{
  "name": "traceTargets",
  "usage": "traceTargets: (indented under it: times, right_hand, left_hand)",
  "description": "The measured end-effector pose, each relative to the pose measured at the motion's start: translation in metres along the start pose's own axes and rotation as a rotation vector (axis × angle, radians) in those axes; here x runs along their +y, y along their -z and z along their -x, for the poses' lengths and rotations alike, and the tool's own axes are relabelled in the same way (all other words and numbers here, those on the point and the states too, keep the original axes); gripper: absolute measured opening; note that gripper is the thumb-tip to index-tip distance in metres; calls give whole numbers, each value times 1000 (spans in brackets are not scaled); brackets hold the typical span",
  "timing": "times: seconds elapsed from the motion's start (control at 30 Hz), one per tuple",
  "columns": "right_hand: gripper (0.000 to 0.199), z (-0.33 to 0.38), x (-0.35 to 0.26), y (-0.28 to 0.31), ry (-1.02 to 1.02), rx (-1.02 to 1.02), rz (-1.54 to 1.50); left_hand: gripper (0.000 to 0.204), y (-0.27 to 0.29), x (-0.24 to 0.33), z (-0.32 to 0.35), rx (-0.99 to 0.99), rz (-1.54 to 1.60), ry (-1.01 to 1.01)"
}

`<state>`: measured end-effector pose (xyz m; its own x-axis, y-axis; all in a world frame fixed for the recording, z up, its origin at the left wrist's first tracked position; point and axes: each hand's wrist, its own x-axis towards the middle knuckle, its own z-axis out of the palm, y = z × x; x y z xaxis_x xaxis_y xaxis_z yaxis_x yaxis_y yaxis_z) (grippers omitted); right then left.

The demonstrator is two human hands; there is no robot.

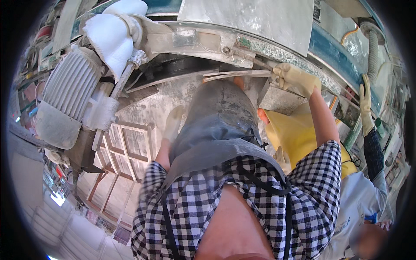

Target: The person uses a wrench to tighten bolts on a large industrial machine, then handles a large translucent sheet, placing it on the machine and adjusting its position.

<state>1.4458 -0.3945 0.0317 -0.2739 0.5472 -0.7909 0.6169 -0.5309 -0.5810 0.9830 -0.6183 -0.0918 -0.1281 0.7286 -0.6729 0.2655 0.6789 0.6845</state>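
My right hand (299, 79), in a cream rubber glove, is raised to the near edge of a machine frame (201, 41), its fingers curled closed. A thin rod (263, 64) on the frame runs up to these fingers, and the ends of pale thin strips (236, 73) lie beside them. What the fingers grip is not plain. My left hand (173, 121), gloved as well, hangs low beside my grey apron (216, 112). Its fingers look stretched out, a little blurred, with nothing seen in them.
A ribbed, dust-covered motor (71, 91) juts out at the left, with white sheeting (112, 37) above it. A pale slab (247, 21) lies on the machine. A wooden frame (123, 149) stands at the lower left. At the right, a co-worker in a yellow apron (294, 134) rests a gloved hand (365, 102) on the machine.
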Motion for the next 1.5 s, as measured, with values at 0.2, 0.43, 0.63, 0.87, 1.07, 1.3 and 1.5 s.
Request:
traceTargets:
  times: [0.2,0.43,0.63,0.87,1.07,1.3,1.5]
  right_hand:
    - [44,17,15,-67,-91,73,54]
    - [37,4,14,-25,533,701,619]
    - [36,28,12,-110,-61,37,-317]
    - [35,13,4,-205,-71,74,-854]
    - [38,12,-3,-230,-41,115,-982]
    - [35,17,-9,-227,-49,48,-988]
    - [39,-5,-20,-256,-84,-10,-1116]
  left_hand:
    - [45,-8,-8,7,51,29,3]
    - [47,4,-25,-1,0,-94,-3]
    - [49,6,-8,-10,8,-9,-5]
    - [50,18,3,-11,-76,-123,7]
    - [50,46,-1,-13,-37,-157,5]
    - [49,53,-8,-8,-76,-148,44]
    - [49,53,-2,-7,-99,-154,2]
